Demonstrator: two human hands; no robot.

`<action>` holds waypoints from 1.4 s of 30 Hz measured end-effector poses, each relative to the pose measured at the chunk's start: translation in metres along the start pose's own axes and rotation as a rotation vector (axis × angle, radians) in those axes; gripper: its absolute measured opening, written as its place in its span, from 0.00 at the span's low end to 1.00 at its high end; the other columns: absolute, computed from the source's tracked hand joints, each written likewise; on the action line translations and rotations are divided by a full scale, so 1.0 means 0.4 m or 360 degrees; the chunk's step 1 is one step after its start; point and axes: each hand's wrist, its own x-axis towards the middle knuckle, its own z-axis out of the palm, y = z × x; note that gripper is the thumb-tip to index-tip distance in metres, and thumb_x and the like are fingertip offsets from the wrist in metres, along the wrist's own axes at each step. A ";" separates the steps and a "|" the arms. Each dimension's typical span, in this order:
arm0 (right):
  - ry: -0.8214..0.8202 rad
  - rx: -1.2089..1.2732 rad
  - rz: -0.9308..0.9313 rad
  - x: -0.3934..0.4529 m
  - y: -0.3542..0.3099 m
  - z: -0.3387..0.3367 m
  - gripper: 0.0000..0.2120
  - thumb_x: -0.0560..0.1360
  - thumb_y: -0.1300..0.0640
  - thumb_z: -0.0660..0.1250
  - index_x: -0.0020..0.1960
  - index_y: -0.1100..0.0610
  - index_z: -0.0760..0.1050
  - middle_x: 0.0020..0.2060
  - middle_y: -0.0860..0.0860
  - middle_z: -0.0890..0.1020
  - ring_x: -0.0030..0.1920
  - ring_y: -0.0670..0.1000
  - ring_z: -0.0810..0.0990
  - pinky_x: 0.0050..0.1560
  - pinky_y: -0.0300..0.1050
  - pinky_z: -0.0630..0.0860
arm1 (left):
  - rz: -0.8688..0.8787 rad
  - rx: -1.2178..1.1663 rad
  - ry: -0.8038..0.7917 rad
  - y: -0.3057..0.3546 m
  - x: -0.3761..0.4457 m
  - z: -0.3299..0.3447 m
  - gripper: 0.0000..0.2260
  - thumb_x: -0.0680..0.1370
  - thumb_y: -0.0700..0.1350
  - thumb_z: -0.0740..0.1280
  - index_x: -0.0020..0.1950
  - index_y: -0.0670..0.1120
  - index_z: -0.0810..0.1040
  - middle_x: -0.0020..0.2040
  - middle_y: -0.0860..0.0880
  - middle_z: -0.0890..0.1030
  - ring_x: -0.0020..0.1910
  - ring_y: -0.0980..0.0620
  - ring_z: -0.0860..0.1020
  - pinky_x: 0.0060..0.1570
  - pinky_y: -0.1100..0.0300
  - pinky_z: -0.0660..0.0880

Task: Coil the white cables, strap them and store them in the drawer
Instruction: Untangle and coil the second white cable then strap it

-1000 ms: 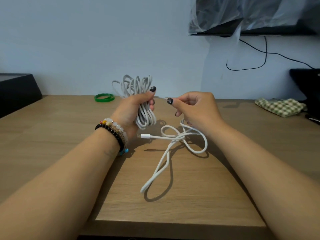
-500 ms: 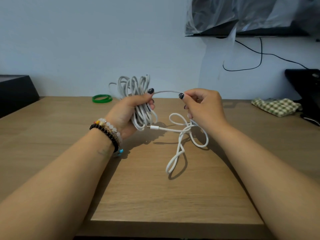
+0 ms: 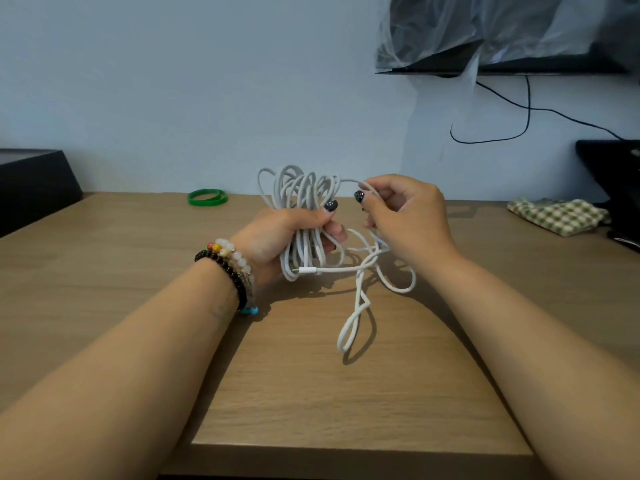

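Observation:
My left hand [image 3: 282, 239] grips a bundle of white cable loops [image 3: 300, 194] upright above the wooden table [image 3: 311, 393]. Several loops stick out above the fist and more hang below it. My right hand [image 3: 403, 216] pinches a strand of the same cable just right of the bundle, where it arcs over from the coil. The loose tail [image 3: 358, 306] droops from my right hand and lies in loops on the table. A white connector plug [image 3: 306, 270] hangs just below my left hand.
A green ring [image 3: 207, 197] lies near the back wall on the left. A checked cloth [image 3: 557, 214] sits at the right, by black equipment [image 3: 613, 168]. A black box [image 3: 33, 181] stands at the far left. The table's front edge runs below my forearms.
My right hand has moved up and toward the bundle, laying another turn of cable over it. The loose tail on the table has grown shorter and drawn toward the hands.

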 end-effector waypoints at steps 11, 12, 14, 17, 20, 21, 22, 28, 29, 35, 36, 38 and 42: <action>-0.0776 -0.0494 0.0366 -0.006 0.034 0.014 0.08 0.70 0.54 0.73 0.48 0.45 0.81 0.41 0.42 0.82 0.44 0.44 0.80 0.44 0.40 0.74 | 0.0221 -0.0277 0.0357 0.016 0.008 -0.004 0.09 0.78 0.37 0.64 0.37 0.42 0.71 0.30 0.46 0.69 0.26 0.53 0.74 0.33 0.59 0.72; -0.0772 -0.0520 0.0353 -0.006 0.034 0.015 0.05 0.70 0.54 0.73 0.43 0.45 0.81 0.37 0.42 0.82 0.41 0.43 0.79 0.42 0.39 0.73 | 0.0246 -0.0301 0.0381 0.018 0.007 -0.002 0.10 0.78 0.36 0.64 0.37 0.42 0.70 0.29 0.47 0.69 0.25 0.53 0.74 0.33 0.59 0.71; -0.0695 -0.0588 0.0324 0.000 0.035 0.010 0.06 0.71 0.55 0.73 0.36 0.47 0.81 0.31 0.43 0.80 0.36 0.45 0.77 0.39 0.41 0.73 | 0.0286 -0.0389 0.0405 0.023 0.005 -0.004 0.11 0.78 0.37 0.64 0.36 0.43 0.70 0.28 0.48 0.70 0.25 0.54 0.74 0.35 0.59 0.69; -0.0554 -0.0598 0.0308 0.007 0.040 0.007 0.13 0.74 0.57 0.68 0.31 0.52 0.79 0.29 0.50 0.80 0.34 0.49 0.76 0.39 0.44 0.72 | 0.0333 -0.0543 0.0466 0.032 0.005 -0.014 0.12 0.78 0.38 0.63 0.35 0.44 0.69 0.26 0.49 0.71 0.26 0.54 0.73 0.35 0.61 0.69; -0.0273 -0.0294 0.0474 0.016 0.045 0.008 0.20 0.76 0.57 0.63 0.26 0.56 0.77 0.25 0.52 0.79 0.30 0.50 0.77 0.38 0.45 0.72 | 0.0389 -0.0738 0.0558 0.037 0.012 -0.029 0.12 0.78 0.38 0.64 0.36 0.44 0.69 0.29 0.49 0.69 0.27 0.54 0.73 0.31 0.62 0.72; -0.0178 -0.0091 0.0583 0.021 0.046 0.008 0.22 0.78 0.56 0.62 0.25 0.57 0.77 0.24 0.52 0.80 0.30 0.50 0.78 0.40 0.47 0.74 | 0.0406 -0.0770 0.0590 0.036 0.014 -0.034 0.11 0.79 0.38 0.64 0.36 0.44 0.69 0.29 0.49 0.69 0.27 0.54 0.73 0.30 0.62 0.73; -0.0095 0.0108 0.0695 0.026 0.043 0.007 0.24 0.80 0.56 0.60 0.26 0.58 0.76 0.24 0.53 0.81 0.29 0.51 0.79 0.39 0.48 0.76 | 0.0421 -0.0789 0.0623 0.036 0.017 -0.039 0.11 0.79 0.38 0.64 0.37 0.44 0.69 0.30 0.49 0.69 0.27 0.54 0.74 0.30 0.62 0.73; 0.0243 0.0752 0.1075 0.041 0.029 -0.016 0.20 0.82 0.56 0.52 0.37 0.62 0.74 0.33 0.59 0.83 0.32 0.55 0.82 0.28 0.40 0.75 | 0.0443 -0.0859 0.0898 0.031 0.034 -0.070 0.09 0.78 0.40 0.68 0.38 0.43 0.72 0.31 0.49 0.72 0.27 0.54 0.76 0.30 0.63 0.75; 0.0298 0.0838 0.1090 0.044 0.033 -0.021 0.20 0.82 0.57 0.52 0.37 0.61 0.73 0.32 0.57 0.82 0.32 0.54 0.81 0.28 0.40 0.75 | 0.0441 -0.0878 0.0971 0.032 0.036 -0.079 0.09 0.77 0.40 0.68 0.38 0.43 0.72 0.31 0.49 0.72 0.28 0.54 0.77 0.31 0.63 0.75; 0.0608 0.0950 0.1265 0.062 0.066 -0.071 0.23 0.83 0.51 0.44 0.41 0.59 0.73 0.34 0.54 0.76 0.28 0.49 0.71 0.28 0.37 0.65 | 0.0468 -0.0893 0.1430 0.044 0.022 -0.098 0.10 0.76 0.40 0.70 0.36 0.43 0.74 0.24 0.52 0.77 0.27 0.55 0.79 0.31 0.61 0.76; 0.0658 0.0988 0.1308 0.063 0.071 -0.079 0.22 0.83 0.52 0.44 0.42 0.59 0.73 0.34 0.54 0.75 0.27 0.49 0.70 0.27 0.36 0.64 | 0.0472 -0.0867 0.1501 0.045 0.018 -0.095 0.10 0.76 0.40 0.70 0.36 0.43 0.75 0.23 0.52 0.77 0.26 0.55 0.78 0.32 0.61 0.77; 0.0724 0.1120 0.1397 0.062 0.078 -0.090 0.19 0.81 0.58 0.44 0.42 0.59 0.71 0.33 0.53 0.73 0.24 0.47 0.69 0.24 0.34 0.61 | 0.0479 -0.0856 0.1611 0.047 0.013 -0.092 0.09 0.75 0.40 0.71 0.36 0.42 0.76 0.23 0.52 0.77 0.27 0.54 0.78 0.32 0.60 0.77; 0.0884 0.1450 0.1492 0.064 0.089 -0.112 0.20 0.81 0.62 0.41 0.40 0.61 0.69 0.24 0.53 0.75 0.15 0.44 0.69 0.19 0.33 0.62 | 0.0441 -0.0802 0.1760 0.049 0.006 -0.097 0.11 0.74 0.42 0.72 0.34 0.43 0.75 0.27 0.50 0.79 0.25 0.53 0.77 0.32 0.59 0.77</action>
